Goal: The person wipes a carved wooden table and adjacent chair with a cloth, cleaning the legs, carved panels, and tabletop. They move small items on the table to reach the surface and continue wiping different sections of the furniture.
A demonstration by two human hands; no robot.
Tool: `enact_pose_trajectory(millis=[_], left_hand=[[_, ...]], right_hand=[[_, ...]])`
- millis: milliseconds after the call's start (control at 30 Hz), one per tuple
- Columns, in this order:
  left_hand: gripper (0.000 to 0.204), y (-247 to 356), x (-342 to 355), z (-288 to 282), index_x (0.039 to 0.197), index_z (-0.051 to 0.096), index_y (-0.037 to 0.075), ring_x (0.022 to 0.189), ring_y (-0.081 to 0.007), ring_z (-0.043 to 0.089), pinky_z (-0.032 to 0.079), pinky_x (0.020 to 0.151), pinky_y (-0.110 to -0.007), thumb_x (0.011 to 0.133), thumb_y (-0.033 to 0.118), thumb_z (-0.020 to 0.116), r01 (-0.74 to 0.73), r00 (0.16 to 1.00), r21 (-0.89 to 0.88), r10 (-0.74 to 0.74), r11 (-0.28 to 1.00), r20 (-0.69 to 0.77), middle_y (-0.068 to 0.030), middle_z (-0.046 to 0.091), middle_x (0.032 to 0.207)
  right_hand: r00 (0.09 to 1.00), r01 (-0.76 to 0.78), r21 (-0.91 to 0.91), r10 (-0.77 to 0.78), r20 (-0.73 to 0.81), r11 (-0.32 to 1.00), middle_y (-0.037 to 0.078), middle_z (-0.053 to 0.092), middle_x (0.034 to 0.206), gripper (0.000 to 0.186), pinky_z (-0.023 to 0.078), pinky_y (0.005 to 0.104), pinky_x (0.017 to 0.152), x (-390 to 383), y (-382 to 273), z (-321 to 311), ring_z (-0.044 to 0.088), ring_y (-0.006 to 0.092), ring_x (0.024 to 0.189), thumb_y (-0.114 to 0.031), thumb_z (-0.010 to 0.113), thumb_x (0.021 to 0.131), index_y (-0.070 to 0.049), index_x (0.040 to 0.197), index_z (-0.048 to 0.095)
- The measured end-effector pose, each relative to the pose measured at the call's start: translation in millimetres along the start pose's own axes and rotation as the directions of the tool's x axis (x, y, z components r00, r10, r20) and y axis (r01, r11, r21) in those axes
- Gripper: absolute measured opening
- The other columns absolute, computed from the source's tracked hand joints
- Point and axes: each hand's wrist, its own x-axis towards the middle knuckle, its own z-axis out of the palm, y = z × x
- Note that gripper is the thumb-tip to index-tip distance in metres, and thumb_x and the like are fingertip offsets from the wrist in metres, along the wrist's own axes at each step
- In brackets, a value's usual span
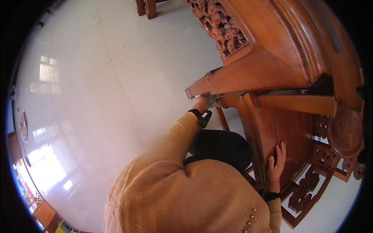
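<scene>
My left hand (201,103) is closed on a grey cloth (210,100), reaching in below a carved reddish-brown wooden piece (264,70) with a pierced floral panel (223,29). That piece projects over a wooden chair or bench seat (291,136), which has a lighter rail (293,103) along its far side. My right hand (276,163) rests on the seat near its front edge, fingers stretched out. Black bands are on both my wrists. My dark-clad knee (221,149) is beside the seat.
Pale glossy tiles (89,108) cover the floor to the left. More carved wooden chair parts (344,132) stand at the right. Wooden legs (149,7) show at the top. A small orange-brown cabinet (46,215) and other items sit along the lower-left rim.
</scene>
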Motion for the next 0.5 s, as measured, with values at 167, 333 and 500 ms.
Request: enact_pose_trajectory(millis=[167, 333, 500], left_hand=[[0.032, -93, -10, 35, 0.115, 0.07, 0.011, 0.114, -0.0276, 0.067, 0.055, 0.094, -0.038, 0.083, 0.018, 0.075, 0.331, 0.911, -0.261, -0.379, 0.907, -0.164, -0.0137, 0.071, 0.12], [0.01, -178, -33, -37, 0.094, 0.064, 0.012, 0.062, -0.0269, 0.064, 0.05, 0.049, -0.04, 0.092, 0.022, 0.066, -0.201, 0.923, -0.909, -0.381, -0.365, -0.051, -0.0059, 0.06, 0.076], [0.058, -94, -32, -16, 0.142, 0.052, 0.013, 0.132, -0.023, 0.05, 0.039, 0.111, -0.044, 0.099, 0.053, 0.055, 0.086, 0.946, -0.964, -0.284, -0.25, 0.158, -0.0084, 0.057, 0.139]], right_hand=[[1.0, -0.004, -0.024, 0.004, 0.009, 1.0, 0.021, 0.042, 0.158, 0.049, 0.027, 0.0481, 0.122, -1, 2, 0, 0.036, 0.0406, 0.148, -0.031, 0.052, 0.104, 0.003, 0.139, 0.056], [1.0, -0.002, -0.018, 0.003, 0.014, 1.0, 0.022, 0.042, 0.158, 0.051, 0.027, 0.0481, 0.122, -2, 4, 0, 0.036, 0.0413, 0.147, -0.034, 0.05, 0.106, 0.003, 0.14, 0.055], [0.999, 0.028, -0.055, -0.027, 0.029, 0.998, 0.023, 0.04, 0.158, 0.052, 0.029, 0.0489, 0.121, -3, 8, 1, 0.037, 0.0424, 0.147, -0.036, 0.047, 0.107, 0.002, 0.142, 0.053]])
